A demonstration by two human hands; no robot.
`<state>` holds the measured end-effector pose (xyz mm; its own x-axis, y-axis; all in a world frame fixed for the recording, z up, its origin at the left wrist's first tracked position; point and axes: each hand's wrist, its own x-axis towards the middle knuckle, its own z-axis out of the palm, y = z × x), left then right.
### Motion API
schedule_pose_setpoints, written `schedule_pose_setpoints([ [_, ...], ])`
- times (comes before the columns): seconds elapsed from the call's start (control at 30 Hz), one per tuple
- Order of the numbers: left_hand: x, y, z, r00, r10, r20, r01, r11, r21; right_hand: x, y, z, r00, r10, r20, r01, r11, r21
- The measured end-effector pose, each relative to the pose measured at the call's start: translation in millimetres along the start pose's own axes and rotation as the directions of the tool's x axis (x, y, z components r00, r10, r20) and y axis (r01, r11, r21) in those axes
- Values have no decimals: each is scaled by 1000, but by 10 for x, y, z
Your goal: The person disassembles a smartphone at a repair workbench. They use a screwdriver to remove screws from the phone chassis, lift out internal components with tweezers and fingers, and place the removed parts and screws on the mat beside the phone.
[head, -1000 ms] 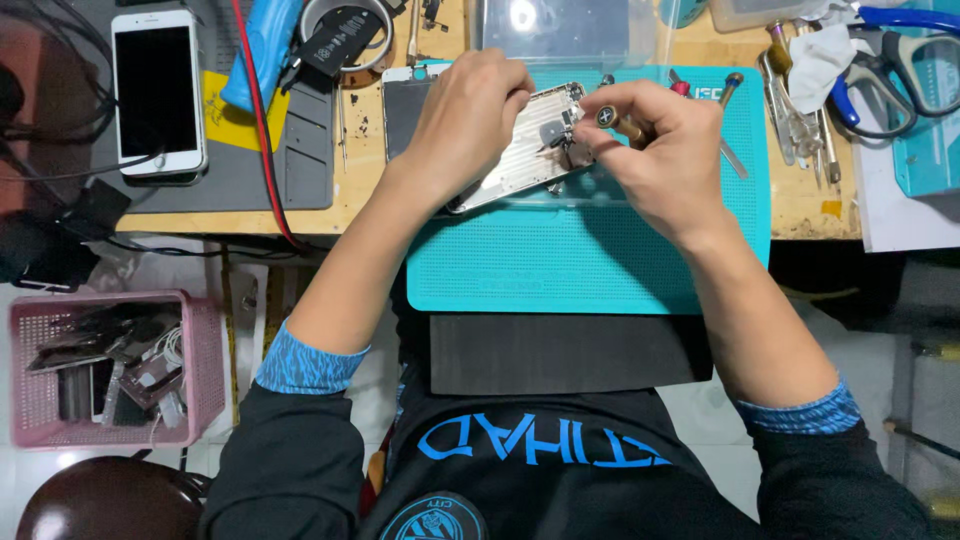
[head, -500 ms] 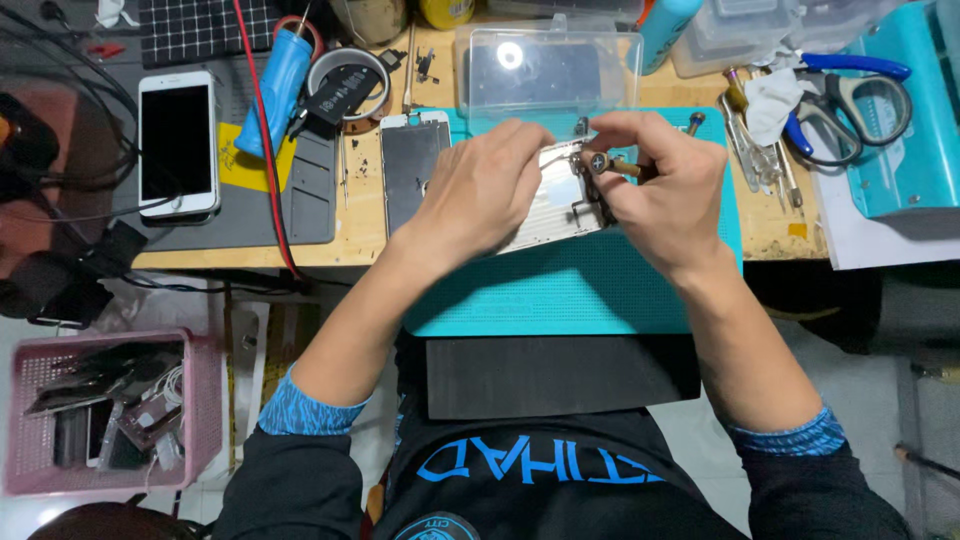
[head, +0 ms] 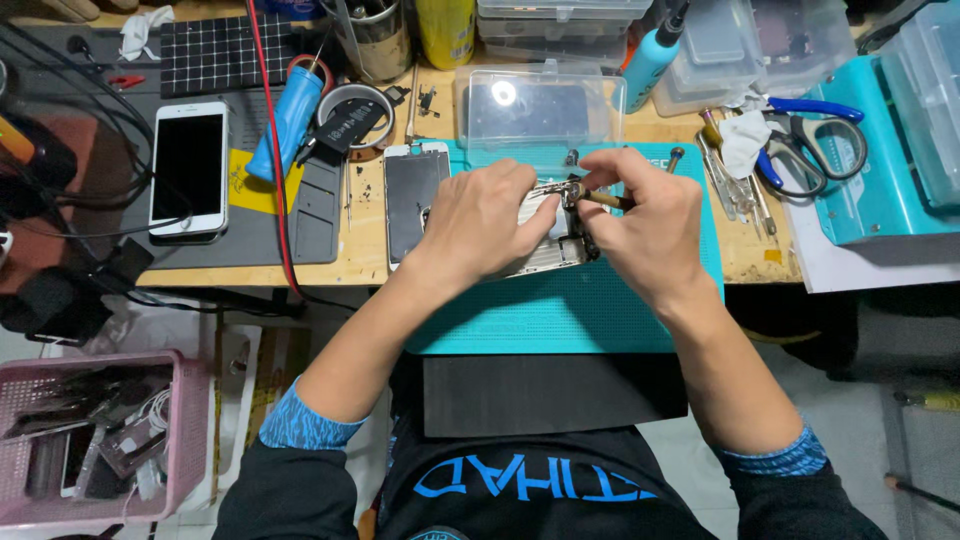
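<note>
Left hand (head: 480, 225) clamped over an opened phone (head: 548, 235), pinning it down on the teal mat (head: 560, 310) at the desk's front edge. Right hand (head: 650, 225) pinched around a thin tool (head: 605, 200), tip touching the phone's upper corner. Just left of the mat, a detached screen (head: 412, 195), face up. Behind the hands, a clear lidded box (head: 540, 105); inside, a dark flat panel, kind not discernible. Further back, stacked clear boxes (head: 560, 25), contents unreadable. Beside them a metal cup (head: 378, 40) packed with tools, and a yellow can (head: 447, 30). At right, a teal tray (head: 860, 200), partly under another clear box (head: 925, 90); blue-handled scissors (head: 810, 150) and tweezers (head: 730, 185) just beside it. At left, on a grey mat (head: 320, 215), a white phone (head: 190, 170) lying face up, a blue tool (head: 290, 120) near it, a tape roll (head: 350, 115) close by. Below the desk, at lower left, a pink basket (head: 185, 440) holding a jumble of phone parts and cables.
</note>
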<state>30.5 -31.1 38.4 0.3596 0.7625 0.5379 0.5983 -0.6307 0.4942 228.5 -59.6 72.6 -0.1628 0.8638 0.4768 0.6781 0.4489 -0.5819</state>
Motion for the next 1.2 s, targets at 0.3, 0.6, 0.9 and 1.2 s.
schedule_pose_setpoints([
  [0.3,1,-12,46,999,-6,-32,8,997,73,-35,-44,48,993,-110,-46,109,994,-25],
  [0.6,28,-12,79,998,4,-67,1,997,82,-50,-67,76,986,-136,-94,135,991,-14],
  [0.9,92,-138,121,993,87,-82,-78,991,106,-45,-16,66,957,-282,-63,266,945,-191],
  [1.2,170,-166,88,987,139,-76,-129,984,124,8,-27,8,962,-270,-50,257,949,-182],
])
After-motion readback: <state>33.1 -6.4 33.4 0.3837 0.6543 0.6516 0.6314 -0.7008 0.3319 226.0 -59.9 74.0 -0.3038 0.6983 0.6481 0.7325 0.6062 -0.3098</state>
